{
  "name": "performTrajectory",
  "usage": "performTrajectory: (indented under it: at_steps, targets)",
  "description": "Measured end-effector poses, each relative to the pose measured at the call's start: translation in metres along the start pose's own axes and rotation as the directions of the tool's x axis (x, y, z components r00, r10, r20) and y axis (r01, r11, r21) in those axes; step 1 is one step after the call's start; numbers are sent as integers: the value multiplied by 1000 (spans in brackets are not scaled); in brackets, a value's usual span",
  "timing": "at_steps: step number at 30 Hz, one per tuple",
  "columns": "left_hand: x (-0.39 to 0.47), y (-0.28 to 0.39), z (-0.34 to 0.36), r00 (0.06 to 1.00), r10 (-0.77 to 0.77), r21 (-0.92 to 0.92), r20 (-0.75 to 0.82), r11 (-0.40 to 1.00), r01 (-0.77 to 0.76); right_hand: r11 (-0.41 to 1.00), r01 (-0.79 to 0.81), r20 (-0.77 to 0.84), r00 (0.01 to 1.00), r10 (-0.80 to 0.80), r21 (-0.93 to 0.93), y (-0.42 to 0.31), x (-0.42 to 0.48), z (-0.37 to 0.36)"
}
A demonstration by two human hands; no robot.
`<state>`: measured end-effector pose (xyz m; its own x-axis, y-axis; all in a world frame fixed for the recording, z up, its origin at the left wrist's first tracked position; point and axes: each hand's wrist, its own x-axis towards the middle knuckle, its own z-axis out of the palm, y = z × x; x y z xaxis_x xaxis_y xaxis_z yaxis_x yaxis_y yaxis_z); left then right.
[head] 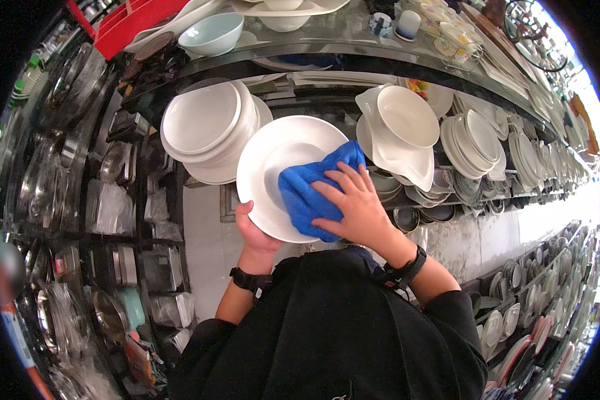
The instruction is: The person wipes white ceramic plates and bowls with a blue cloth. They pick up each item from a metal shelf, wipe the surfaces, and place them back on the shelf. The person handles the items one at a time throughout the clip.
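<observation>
A round white plate with a sunken centre (260, 150) is held up before me, its lower left rim gripped by my left hand (257, 232). My right hand (355, 205) presses a blue cloth (305, 195) onto the plate's right side, fingers spread over the fabric. Part of the cloth hangs past the rim. Left of the plate, a stack of white plates (202, 120) sits on the shelf. To its right stand a white bowl (408, 116) and wavy-edged white dishes (420, 167), stacked together.
A glass shelf (330, 45) runs across above, bearing a pale blue bowl (212, 34) and a red divided tray (130, 25). More stacked white plates (472, 142) line the shelf at right. Racks of metalware stand at left, beyond them a partly visible person (17, 335); dish racks fill the lower right.
</observation>
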<state>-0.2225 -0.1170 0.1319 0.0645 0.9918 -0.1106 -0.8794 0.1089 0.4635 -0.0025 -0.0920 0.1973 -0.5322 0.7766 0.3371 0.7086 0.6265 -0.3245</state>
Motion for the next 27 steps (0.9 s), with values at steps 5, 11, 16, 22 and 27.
performTrajectory:
  at_steps: [5,11,16,22,27]
  targets:
    - [-4,2,-9,998,-47,12,29,999,46,996,-90,-117,989,88,-16,22,1,14]
    - [-11,-10,-10,990,-144,2,9,990,144,973,-219,-245,949,197,-66,28,27,13]
    - [-12,-13,-18,977,-209,21,37,978,208,971,-234,-414,881,232,47,31,54,15]
    - [-5,-9,-2,977,-208,117,52,973,201,987,-114,-282,949,141,112,-5,64,29]
    - [1,-2,9,975,-177,111,134,980,163,981,15,-48,999,-6,194,-32,61,20]
